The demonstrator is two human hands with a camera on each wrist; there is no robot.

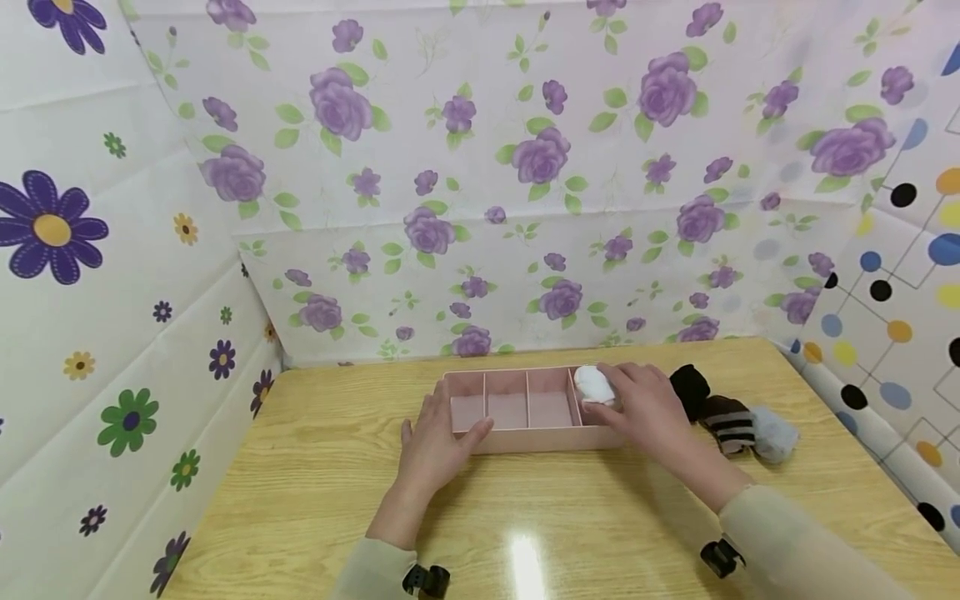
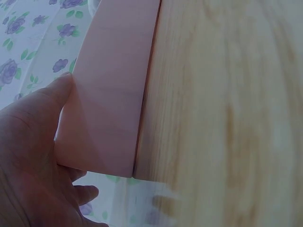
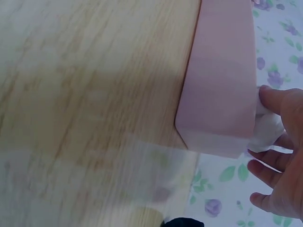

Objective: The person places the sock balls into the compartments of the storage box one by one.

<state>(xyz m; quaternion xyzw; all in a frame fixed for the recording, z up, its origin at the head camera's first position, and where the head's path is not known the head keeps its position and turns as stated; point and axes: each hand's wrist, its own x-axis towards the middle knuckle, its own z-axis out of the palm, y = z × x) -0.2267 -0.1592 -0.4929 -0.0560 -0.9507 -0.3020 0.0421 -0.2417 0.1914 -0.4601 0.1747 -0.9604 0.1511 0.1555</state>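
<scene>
A pink box (image 1: 517, 442) with a row of compartments sits on the table. At its left end is my left hand (image 1: 435, 446), thumb lying at the front rim and the other fingers stretched along the left side. Over the rightmost compartment, my right hand (image 1: 648, 408) holds a white rolled-up sock (image 1: 594, 385) between thumb and fingers. In the right wrist view, the white sock (image 3: 266, 131) shows just above the box's rim, partly behind the fingers. The other compartments in the head view hold nothing.
Right of the box lie a black rolled sock (image 1: 688, 392), a dark brown striped sock (image 1: 729, 423) and a light grey sock (image 1: 775, 435). The wooden table (image 1: 322, 492) meets a flowered cloth wall (image 1: 420, 292) at the back, with patterned cloth on both sides.
</scene>
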